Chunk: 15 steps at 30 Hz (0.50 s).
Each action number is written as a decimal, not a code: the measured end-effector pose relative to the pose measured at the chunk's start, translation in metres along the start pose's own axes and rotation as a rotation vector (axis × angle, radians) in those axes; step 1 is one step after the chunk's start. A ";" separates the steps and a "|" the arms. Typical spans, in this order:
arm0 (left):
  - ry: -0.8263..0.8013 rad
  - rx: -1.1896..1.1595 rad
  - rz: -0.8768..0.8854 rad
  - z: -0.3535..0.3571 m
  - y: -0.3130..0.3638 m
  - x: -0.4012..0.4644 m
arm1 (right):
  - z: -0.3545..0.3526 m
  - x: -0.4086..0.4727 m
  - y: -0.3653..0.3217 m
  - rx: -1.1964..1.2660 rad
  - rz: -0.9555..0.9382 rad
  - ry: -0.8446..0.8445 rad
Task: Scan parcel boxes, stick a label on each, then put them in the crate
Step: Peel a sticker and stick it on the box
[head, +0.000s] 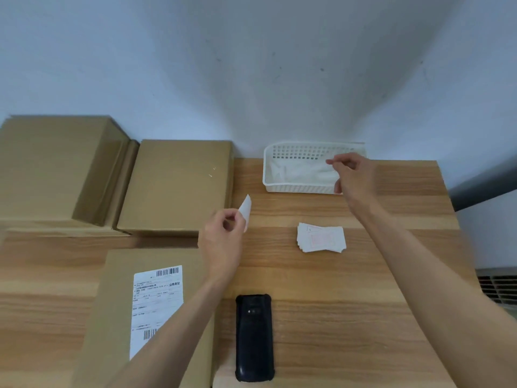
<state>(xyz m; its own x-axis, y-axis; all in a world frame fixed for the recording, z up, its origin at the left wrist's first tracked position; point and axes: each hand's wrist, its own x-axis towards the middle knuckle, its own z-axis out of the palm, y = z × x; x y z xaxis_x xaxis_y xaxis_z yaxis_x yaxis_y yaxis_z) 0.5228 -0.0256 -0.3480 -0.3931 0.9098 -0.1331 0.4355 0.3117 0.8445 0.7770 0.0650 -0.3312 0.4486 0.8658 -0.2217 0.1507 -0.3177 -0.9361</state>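
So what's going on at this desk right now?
A person is mid-labelling. The left hand pinches a small white label above the table, near the parcel box with a shipping label. The right hand hovers over the white basket, fingers pinched. The scanner lies untouched, beside a label stack.
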 end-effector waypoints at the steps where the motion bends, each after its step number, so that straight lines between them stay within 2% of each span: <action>1: -0.009 0.004 0.009 0.000 -0.002 -0.002 | 0.002 0.005 0.001 -0.006 0.004 0.005; 11: -0.042 0.083 0.105 0.012 -0.009 -0.009 | 0.007 0.018 0.031 -0.265 0.062 0.045; 15: -0.030 0.153 0.254 0.016 -0.012 -0.013 | 0.012 -0.012 0.029 -0.283 0.040 -0.035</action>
<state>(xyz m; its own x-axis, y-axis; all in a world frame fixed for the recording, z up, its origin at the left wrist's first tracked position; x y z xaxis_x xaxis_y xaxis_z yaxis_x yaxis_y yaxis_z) 0.5355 -0.0370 -0.3644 -0.2327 0.9710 0.0555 0.6346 0.1083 0.7652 0.7651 0.0504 -0.3588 0.4291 0.8617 -0.2708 0.3756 -0.4429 -0.8141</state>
